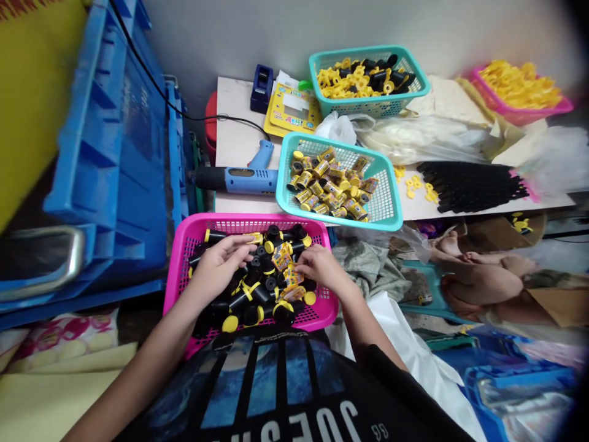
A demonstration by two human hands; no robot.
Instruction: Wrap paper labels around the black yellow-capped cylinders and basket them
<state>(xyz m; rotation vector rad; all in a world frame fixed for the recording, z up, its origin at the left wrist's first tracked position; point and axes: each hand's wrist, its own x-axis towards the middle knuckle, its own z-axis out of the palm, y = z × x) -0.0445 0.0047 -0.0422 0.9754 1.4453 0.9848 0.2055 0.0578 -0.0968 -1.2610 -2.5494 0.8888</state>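
A pink basket (180, 261) rests on my lap, filled with several black tubes with yellow caps (257, 294) and a few printed yellow labels (283, 258). My left hand (219, 264) reaches into the basket's left side, fingers curled around a black tube near the top. My right hand (319, 265) is at the basket's right side, fingers pinched on a printed label among the tubes.
A teal basket (389, 209) of labelled tubes sits on the low white table (234, 141), beside a blue heat gun (243, 178). Another teal basket (370, 104) and a pink basket (519, 107) hold yellow parts. Blue crates (115, 153) stand left. Another person's feet (478, 276) are at right.
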